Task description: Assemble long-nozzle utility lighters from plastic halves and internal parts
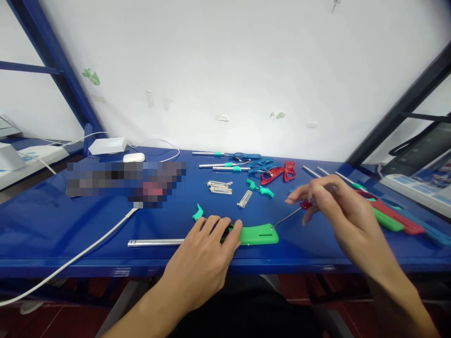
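Blue surface [158, 220] is bearing the green casing [252, 234]; my left grip [207, 249] is clamping it, seemingly for steadiness; my right grip [341, 206] is pinching a screwdriver [287, 218] whose tip is meeting the casing's right end

The left grip [207, 246] hides the stretch between the green handle [259, 234] and the metal tube [158, 242], whose marking is too small to read; the right grip [347, 206] covers part of the screwdriver [288, 218], its tip too fine to show how it seats; pixelation masks objects [157, 185] on the counter [162, 220]; the left edge cuts the white cable [127, 216], the bottom edge both forearms [148, 305].
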Demonstrator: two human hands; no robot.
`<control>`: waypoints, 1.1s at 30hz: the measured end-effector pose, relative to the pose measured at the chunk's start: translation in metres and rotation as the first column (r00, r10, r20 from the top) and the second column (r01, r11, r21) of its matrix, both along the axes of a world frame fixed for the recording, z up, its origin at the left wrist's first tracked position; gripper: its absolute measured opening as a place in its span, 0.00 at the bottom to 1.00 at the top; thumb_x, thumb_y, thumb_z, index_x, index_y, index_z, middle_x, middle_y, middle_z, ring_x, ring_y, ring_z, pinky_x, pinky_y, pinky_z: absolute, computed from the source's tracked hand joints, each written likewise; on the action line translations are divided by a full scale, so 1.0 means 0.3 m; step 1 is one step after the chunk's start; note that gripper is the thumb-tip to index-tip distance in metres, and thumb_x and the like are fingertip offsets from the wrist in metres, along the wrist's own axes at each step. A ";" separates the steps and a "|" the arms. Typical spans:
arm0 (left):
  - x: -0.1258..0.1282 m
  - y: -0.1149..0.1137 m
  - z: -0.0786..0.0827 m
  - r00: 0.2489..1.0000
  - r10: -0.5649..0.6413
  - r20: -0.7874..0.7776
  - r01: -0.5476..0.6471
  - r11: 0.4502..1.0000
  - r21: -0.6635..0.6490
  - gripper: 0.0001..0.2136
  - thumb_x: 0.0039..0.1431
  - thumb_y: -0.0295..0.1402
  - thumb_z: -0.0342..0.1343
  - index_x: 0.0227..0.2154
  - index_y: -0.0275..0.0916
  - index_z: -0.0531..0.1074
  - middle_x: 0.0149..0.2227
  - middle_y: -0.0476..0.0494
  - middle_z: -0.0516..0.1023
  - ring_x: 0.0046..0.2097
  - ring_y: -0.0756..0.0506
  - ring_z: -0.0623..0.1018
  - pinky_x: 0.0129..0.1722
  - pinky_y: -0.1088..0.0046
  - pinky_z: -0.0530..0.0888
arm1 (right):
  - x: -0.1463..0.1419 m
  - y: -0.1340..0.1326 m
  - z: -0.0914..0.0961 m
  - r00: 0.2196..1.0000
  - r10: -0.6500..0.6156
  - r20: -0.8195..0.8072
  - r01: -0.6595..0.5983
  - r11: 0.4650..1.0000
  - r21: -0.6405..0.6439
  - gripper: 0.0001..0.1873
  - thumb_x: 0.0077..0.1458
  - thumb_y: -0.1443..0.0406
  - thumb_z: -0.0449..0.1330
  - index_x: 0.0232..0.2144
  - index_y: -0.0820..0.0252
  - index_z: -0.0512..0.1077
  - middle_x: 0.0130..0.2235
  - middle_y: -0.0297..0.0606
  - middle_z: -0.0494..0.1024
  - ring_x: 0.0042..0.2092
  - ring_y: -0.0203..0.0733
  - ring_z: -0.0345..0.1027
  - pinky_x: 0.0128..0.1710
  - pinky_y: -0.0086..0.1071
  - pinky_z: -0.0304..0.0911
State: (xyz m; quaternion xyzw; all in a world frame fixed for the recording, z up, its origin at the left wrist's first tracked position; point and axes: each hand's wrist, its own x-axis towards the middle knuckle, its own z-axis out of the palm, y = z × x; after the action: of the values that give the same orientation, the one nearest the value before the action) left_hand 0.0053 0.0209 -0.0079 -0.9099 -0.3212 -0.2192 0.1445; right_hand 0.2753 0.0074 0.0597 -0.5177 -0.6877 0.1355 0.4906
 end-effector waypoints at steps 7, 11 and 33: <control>0.005 -0.001 0.004 1.000 0.008 0.004 -0.008 1.000 -0.003 0.19 0.76 0.26 0.43 0.62 0.31 0.70 0.52 0.32 0.79 0.51 0.32 0.78 0.50 0.48 0.76 | 0.002 -0.048 0.003 0.973 0.189 0.134 -0.196 0.979 0.046 0.07 0.73 0.61 0.54 0.42 0.50 0.72 0.38 0.37 0.82 0.36 0.44 0.76 0.35 0.36 0.71; 0.005 0.000 0.001 1.000 0.002 0.000 -0.002 1.000 0.004 0.19 0.75 0.26 0.44 0.63 0.31 0.70 0.52 0.32 0.80 0.50 0.32 0.78 0.50 0.49 0.76 | 0.021 -0.048 -0.034 0.937 0.348 0.018 -0.349 0.933 0.086 0.08 0.74 0.62 0.52 0.44 0.49 0.71 0.36 0.36 0.80 0.36 0.44 0.76 0.31 0.34 0.71; 0.005 0.005 0.014 1.000 -0.018 0.013 0.019 0.996 -0.087 0.19 0.78 0.30 0.43 0.64 0.33 0.69 0.53 0.33 0.79 0.51 0.32 0.78 0.49 0.45 0.78 | -0.026 -0.008 -0.063 0.960 0.277 -0.042 -0.260 0.936 0.236 0.15 0.71 0.67 0.58 0.57 0.46 0.70 0.33 0.32 0.80 0.32 0.41 0.76 0.25 0.33 0.69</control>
State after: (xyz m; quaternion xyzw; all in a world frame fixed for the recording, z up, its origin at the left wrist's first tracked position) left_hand 0.0069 0.0224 -0.0038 -0.9168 -0.3230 -0.2121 0.1009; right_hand 0.2675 0.0050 0.0407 -0.3538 -0.7442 0.1406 0.5489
